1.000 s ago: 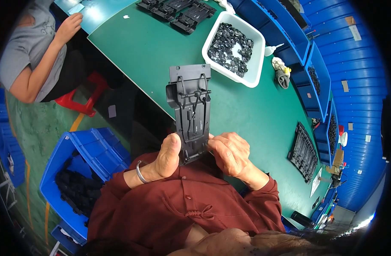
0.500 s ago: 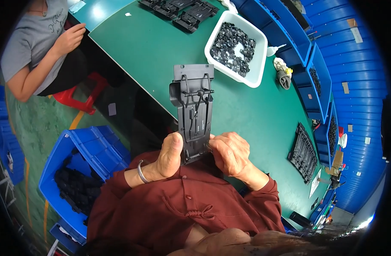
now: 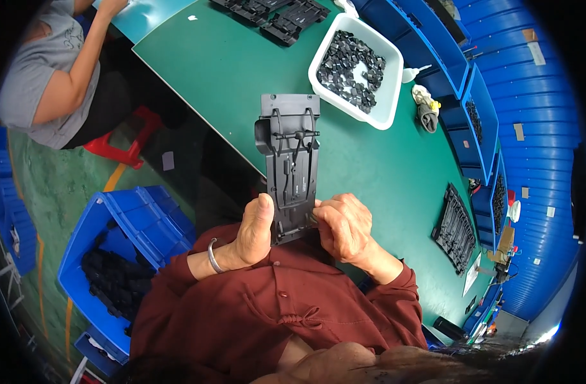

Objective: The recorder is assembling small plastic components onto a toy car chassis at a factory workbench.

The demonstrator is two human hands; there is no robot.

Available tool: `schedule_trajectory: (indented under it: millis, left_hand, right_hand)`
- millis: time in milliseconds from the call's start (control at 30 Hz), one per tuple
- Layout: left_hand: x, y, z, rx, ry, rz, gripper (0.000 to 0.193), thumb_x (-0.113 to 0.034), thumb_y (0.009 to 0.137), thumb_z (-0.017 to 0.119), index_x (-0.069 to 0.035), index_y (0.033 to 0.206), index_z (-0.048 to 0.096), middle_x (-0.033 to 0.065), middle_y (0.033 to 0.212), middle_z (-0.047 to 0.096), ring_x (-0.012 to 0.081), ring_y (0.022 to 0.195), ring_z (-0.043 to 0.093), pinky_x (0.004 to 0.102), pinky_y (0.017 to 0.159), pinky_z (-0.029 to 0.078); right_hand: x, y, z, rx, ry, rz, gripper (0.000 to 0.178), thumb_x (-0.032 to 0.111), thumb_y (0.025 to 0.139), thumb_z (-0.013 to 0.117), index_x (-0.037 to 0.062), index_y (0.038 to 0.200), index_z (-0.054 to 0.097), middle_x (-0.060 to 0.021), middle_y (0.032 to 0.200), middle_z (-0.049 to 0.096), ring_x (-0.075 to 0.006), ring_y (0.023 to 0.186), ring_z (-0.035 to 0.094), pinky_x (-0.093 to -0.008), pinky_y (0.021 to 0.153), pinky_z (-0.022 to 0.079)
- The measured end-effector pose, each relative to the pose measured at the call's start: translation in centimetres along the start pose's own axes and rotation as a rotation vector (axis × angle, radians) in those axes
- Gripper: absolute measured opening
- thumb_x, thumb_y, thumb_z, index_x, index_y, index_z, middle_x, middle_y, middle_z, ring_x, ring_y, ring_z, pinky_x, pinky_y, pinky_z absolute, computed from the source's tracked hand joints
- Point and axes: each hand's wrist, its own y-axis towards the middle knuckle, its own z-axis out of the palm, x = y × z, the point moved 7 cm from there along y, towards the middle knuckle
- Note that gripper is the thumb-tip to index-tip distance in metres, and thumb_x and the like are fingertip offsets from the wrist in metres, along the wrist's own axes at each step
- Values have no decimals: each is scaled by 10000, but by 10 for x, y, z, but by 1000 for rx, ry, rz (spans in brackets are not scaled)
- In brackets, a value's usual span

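Observation:
A long black molded plastic panel (image 3: 293,169) with rods and ribs on its face stands tilted up before me, its near end close to my shirt. My left hand (image 3: 253,229) grips its left edge near the bottom, thumb up along the side and the other fingers hidden behind it. At the lower right edge, my right hand (image 3: 343,227) is closed with curled fingers pressed against the panel. Whether a small piece sits between those right fingertips is hidden.
A white tub (image 3: 395,96) of small black pieces stands on the green table (image 3: 376,166). Black panels (image 3: 296,22) lie at the far edge, another black panel (image 3: 455,230) at right. Blue bins (image 3: 475,128) line the right; a blue crate (image 3: 142,217) stands lower left. A co-worker (image 3: 56,77) sits far left.
The panel and my hands have barely shifted; my right fingers moved slightly at the panel's edge. The co-worker's arm has reached up and away over the far table.

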Motion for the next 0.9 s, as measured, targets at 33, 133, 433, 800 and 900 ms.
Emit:
schedule_trajectory:
  millis: [33, 133, 433, 800, 900]
  left_hand:
    - [-2, 0, 0, -10, 11, 4, 798, -567, 1101, 203, 87, 1259, 634, 145, 1147, 717, 195, 1044, 694, 321, 952, 546]
    - [-3, 1, 0, -13, 6, 7, 802, -573, 1098, 210, 92, 1265, 625, 152, 1148, 714, 200, 1045, 694, 325, 957, 547]
    - [-3, 0, 0, -6, -31, 11, 789, -578, 1094, 238, 94, 1284, 606, 165, 1181, 698, 215, 1071, 684, 347, 973, 544]
    - [-1, 0, -1, 26, 30, 11, 827, -611, 1081, 210, 101, 1318, 557, 209, 1202, 685, 275, 1066, 690, 409, 953, 564]
    - [-2, -1, -1, 13, 13, 2, 813, -604, 1085, 227, 91, 1291, 594, 176, 1184, 697, 236, 1062, 687, 371, 960, 552]
  right_hand:
    - [0, 0, 0, 6, 3, 0, 255, -121, 767, 735, -30, 975, 620, -116, 817, 642, -248, 620, 597, -338, 546, 478]
    - [-1, 0, 0, 16, 11, 3, 288, -128, 750, 740, -33, 994, 621, -119, 833, 646, -253, 638, 606, -344, 559, 486]
    - [-2, 5, -4, -25, 47, 6, 325, -125, 717, 757, -45, 1007, 635, -117, 818, 644, -246, 625, 594, -342, 551, 469]
    - [-1, 4, -1, -22, 14, -27, 322, -116, 702, 753, -34, 991, 638, -87, 777, 620, -204, 587, 556, -318, 518, 421]
    - [0, 3, -1, -25, 21, -29, 324, -114, 702, 753, -34, 993, 636, -85, 776, 615, -205, 582, 549, -321, 512, 413]
